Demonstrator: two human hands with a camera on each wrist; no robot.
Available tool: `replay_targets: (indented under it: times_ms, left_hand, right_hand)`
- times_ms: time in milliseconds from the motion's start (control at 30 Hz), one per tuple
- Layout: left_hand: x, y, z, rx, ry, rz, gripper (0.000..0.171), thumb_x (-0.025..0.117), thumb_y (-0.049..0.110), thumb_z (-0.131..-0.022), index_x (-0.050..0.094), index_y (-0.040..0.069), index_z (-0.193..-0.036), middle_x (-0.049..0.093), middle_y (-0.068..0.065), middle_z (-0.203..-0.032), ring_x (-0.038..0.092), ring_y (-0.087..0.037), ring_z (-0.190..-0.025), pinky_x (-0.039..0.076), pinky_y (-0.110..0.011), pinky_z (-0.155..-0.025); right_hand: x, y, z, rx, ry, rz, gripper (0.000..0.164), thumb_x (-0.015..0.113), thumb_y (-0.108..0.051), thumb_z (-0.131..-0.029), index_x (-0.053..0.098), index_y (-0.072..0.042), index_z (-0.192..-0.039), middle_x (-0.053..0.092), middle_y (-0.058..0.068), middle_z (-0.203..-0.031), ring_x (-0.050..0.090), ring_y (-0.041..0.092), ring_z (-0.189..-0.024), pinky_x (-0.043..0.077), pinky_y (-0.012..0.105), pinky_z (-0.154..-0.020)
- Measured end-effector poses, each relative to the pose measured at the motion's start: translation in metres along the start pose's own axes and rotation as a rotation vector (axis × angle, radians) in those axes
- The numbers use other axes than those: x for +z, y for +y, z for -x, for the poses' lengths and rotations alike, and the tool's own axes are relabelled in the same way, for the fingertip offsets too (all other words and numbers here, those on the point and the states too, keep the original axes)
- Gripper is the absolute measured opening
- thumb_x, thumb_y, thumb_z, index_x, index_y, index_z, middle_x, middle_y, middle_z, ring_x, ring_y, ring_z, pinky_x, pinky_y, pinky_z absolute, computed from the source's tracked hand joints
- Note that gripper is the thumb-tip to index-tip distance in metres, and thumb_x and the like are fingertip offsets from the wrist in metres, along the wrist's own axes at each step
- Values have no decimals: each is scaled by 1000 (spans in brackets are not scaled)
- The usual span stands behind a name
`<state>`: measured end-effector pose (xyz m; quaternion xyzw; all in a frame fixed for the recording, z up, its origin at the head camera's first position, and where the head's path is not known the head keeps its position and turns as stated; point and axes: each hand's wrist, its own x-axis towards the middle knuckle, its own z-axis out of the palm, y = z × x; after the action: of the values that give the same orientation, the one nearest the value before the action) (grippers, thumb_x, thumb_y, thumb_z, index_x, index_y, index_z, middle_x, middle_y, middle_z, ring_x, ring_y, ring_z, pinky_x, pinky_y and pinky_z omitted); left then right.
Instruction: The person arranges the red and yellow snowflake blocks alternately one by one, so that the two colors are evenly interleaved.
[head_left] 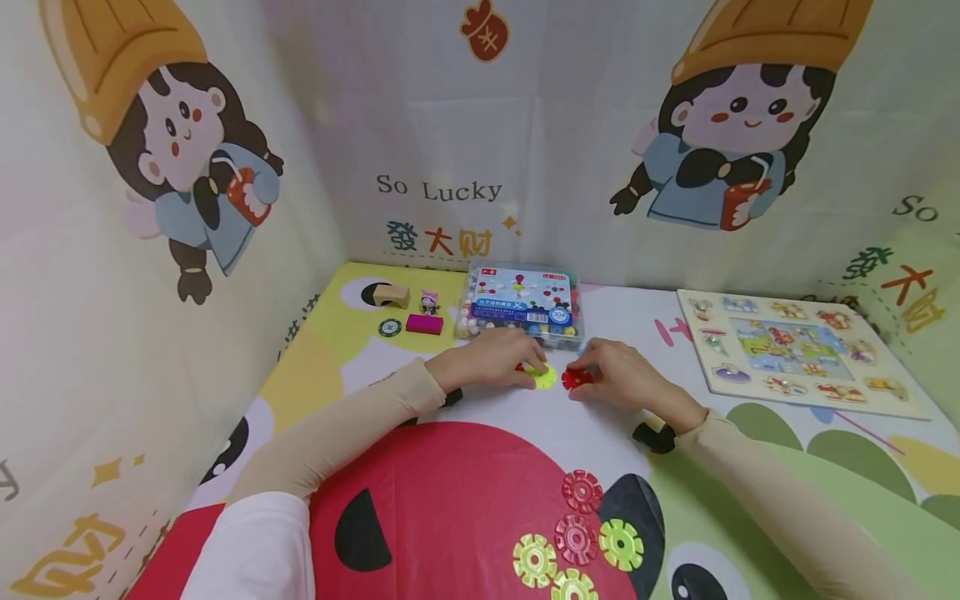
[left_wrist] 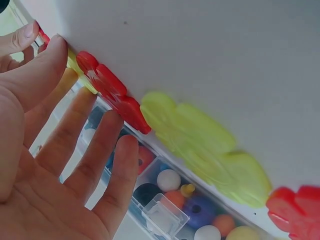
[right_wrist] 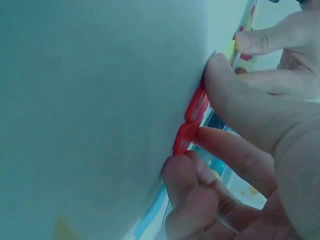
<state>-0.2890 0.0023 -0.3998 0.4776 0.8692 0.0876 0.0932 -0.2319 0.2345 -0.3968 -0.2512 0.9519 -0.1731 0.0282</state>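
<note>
My left hand (head_left: 491, 360) pinches the edge of a yellow notched plastic disc (head_left: 546, 379) between thumb and index finger; its other fingers are spread. Just right of it, my right hand (head_left: 618, 377) grips a red notched disc (head_left: 576, 379) by its rim, thumb on one side and fingers on the other. Both discs lie at the table surface, close together. In the left wrist view, another red disc (left_wrist: 110, 87), a second yellow disc (left_wrist: 195, 145) and a further red disc (left_wrist: 300, 210) run in a row beside the left hand. The head view mostly hides this row.
Behind the hands stands a clear-lidded box (head_left: 521, 304) of coloured balls. Left of it are a wooden block (head_left: 392, 295), a small figurine (head_left: 429, 302), a magenta block (head_left: 424, 324) and a round chip (head_left: 389, 327). A puzzle board (head_left: 795, 354) lies right; several loose discs (head_left: 576, 538) lie in front.
</note>
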Motion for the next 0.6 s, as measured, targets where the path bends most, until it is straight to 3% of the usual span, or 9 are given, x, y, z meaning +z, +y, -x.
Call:
replay_targets:
  times_ms: [400,500,600]
  left_hand:
    - [-3,-1,-2,24,-17,-17,37,70,40,-84,67,29,-119,64,10,-124,55,-10,-117,44,-33,-99]
    - [-6,3,-3,30,-18,-33,38,68,41,-85,66,28,-121,65,10,-121,57,-9,-114,45,-33,-98]
    - [-9,11,-7,35,-14,-52,39,66,41,-86,65,28,-123,65,11,-120,57,-8,-114,46,-35,-97]
  right_hand:
    - [5,-20,7,42,51,72,49,83,-38,-68,72,-15,-110,65,4,-98,57,15,-86,50,26,-66]
    - [6,-45,20,-39,11,84,44,81,-41,-71,72,-18,-107,64,0,-99,56,10,-82,49,23,-65]
    - [11,-81,40,-215,-119,42,44,75,-48,-76,70,-24,-111,62,-7,-101,54,4,-84,47,22,-69]
